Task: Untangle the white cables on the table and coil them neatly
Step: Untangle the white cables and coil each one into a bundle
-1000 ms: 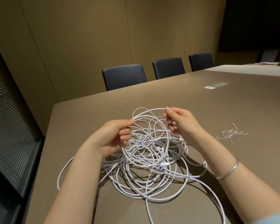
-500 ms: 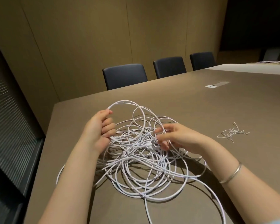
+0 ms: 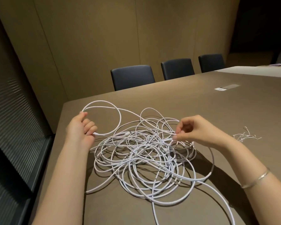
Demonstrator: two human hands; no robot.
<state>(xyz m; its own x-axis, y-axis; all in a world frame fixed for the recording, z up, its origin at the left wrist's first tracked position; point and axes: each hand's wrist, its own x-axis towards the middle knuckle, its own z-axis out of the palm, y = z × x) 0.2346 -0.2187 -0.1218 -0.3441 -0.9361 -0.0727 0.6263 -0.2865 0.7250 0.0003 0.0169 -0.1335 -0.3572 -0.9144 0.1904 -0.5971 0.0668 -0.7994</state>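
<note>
A person's left hand [image 3: 80, 127] is gripping a big loop [image 3: 104, 109] lifted off the white cables [image 3: 141, 153], which are lying in a tangled heap at the center of the brown surface [image 3: 201, 103]. The right hand [image 3: 195, 129] is pinching a strand w/ thumb & fingertips at the heap's right edge. Small ties [image 3: 245, 135] are lying near, to the right; three chairs [image 3: 133, 77] are standing behind.
</note>
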